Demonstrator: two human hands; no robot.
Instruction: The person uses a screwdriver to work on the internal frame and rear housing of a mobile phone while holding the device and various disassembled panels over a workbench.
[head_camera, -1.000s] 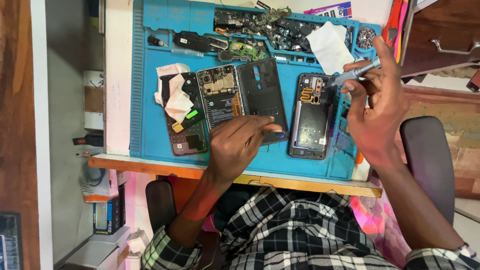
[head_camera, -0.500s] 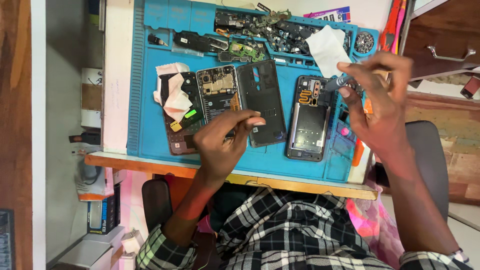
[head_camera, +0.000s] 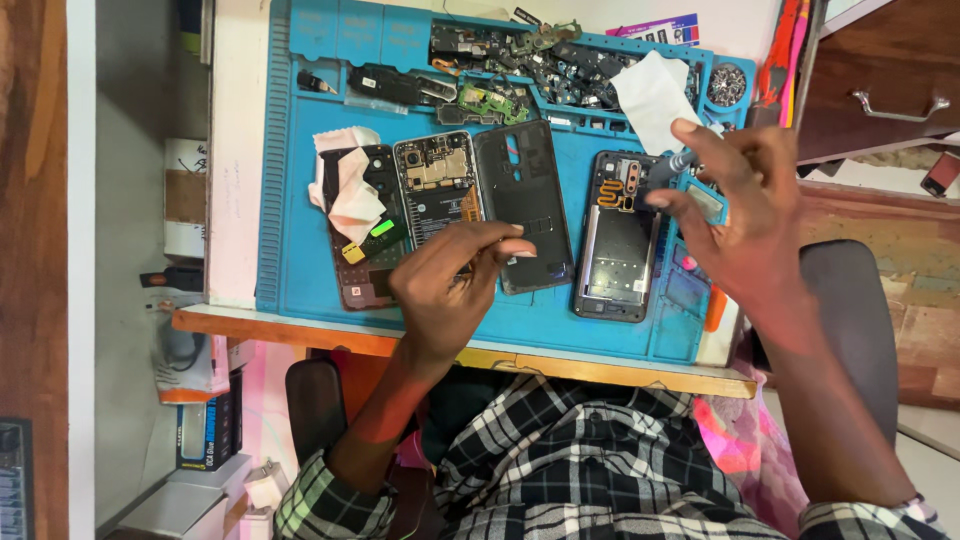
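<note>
My left hand rests on the blue work mat, fingertips pinched at the lower edge of a phone with its circuit board exposed and a black back cover. Whether it holds anything is hidden. My right hand grips a small grey screwdriver beside an opened phone frame, its tip near the frame's upper right corner. Another dismantled phone lies to the left under a white cloth.
Several loose phone parts fill the mat's top compartments, with a white tissue and a round dish of screws. A wooden drawer unit stands at the right. Boxes sit below the table's left edge.
My left hand has slid left from the black back cover toward the circuit-board phone. My right hand has come lower, closer to the opened phone frame.
</note>
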